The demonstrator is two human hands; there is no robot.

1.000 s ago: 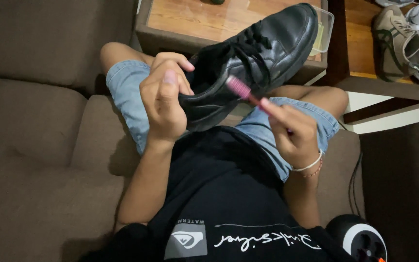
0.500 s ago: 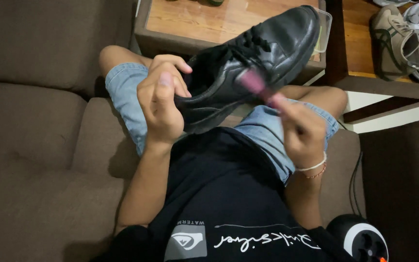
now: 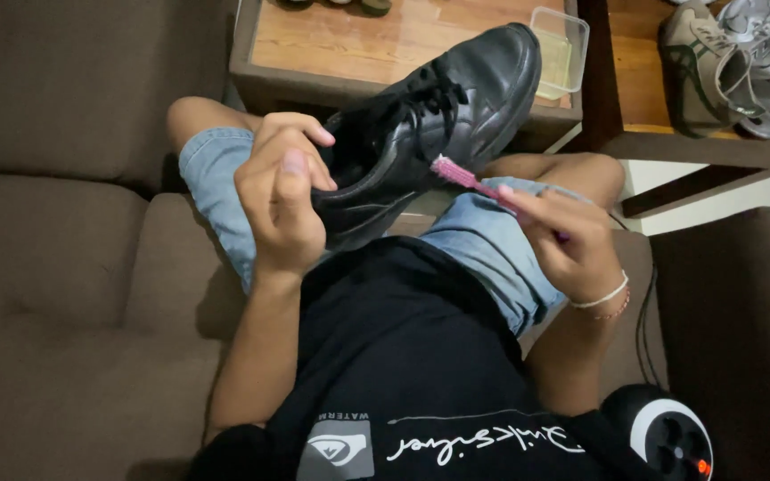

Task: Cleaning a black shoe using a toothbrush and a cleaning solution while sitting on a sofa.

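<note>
Toothbrush [image 3: 456, 173] in right hand [image 3: 563, 240] touches black shoe [image 3: 430, 125]; left hand [image 3: 280, 200] grips heel.

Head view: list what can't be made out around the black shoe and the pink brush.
- Black lace-up shoe: its heel and inside are covered by the left hand.
- Pink toothbrush: the handle end is buried in the right hand.
- Clear plastic container: its contents are too dim to tell.
- Grey sneakers: cut off by the top and right edges.

light: dim, warm indoor | shadows: soft, deep on the sofa [image 3: 55, 267] | focus: mostly sharp, slight grain
</note>
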